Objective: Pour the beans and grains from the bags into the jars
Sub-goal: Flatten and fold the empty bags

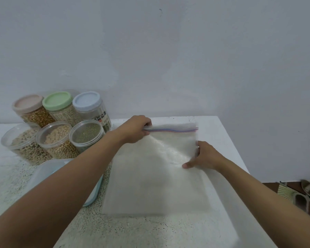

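A clear zip bag of white rice (156, 176) lies flat on the speckled white table (132, 230), its blue and red zip strip at the far end. My left hand (134, 129) pinches the bag's far left corner at the zip. My right hand (204, 156) grips the bag's right edge, thumb on top. At the back left stand several jars: three open ones with mixed beans (23, 144), soybeans (58, 138) and green mung beans (87, 135), and three lidded ones behind, pink (31, 110), green (59, 104) and blue (90, 106).
A clear rectangular container with a blue rim (43, 174) lies under my left forearm. The table's right edge drops off near my right arm, where patterned objects (304, 194) lie on the brown floor. A plain wall stands behind.
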`<state>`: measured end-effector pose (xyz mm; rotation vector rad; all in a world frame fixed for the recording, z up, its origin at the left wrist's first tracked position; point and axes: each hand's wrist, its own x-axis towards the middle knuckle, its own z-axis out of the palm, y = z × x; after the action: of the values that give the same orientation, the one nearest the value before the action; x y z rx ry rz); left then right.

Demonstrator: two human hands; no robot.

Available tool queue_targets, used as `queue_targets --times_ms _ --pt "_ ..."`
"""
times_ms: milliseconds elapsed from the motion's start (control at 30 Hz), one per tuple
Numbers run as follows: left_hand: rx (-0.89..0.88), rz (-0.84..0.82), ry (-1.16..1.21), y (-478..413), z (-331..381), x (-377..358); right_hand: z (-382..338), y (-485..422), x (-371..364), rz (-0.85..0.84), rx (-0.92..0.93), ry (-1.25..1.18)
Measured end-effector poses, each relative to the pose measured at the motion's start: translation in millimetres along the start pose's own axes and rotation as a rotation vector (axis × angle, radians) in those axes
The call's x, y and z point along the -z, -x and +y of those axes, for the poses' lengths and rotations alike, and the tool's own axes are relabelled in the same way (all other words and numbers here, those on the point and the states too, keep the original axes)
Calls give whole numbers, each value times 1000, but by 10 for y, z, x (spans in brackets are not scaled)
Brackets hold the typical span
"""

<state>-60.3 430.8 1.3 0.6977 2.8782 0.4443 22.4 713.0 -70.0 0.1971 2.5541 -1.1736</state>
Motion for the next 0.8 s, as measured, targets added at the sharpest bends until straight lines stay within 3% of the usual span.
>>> queue_targets --times_ms 200,500,800 --pt "-17 42 -29 115 60 95 -27 53 -95 100 78 16" --pt "-103 169 -30 271 172 238 -165 -59 -165 278 -16 -68" --pt "-79 129 -80 495 206 189 -153 -112 -6 189 -3 -12"
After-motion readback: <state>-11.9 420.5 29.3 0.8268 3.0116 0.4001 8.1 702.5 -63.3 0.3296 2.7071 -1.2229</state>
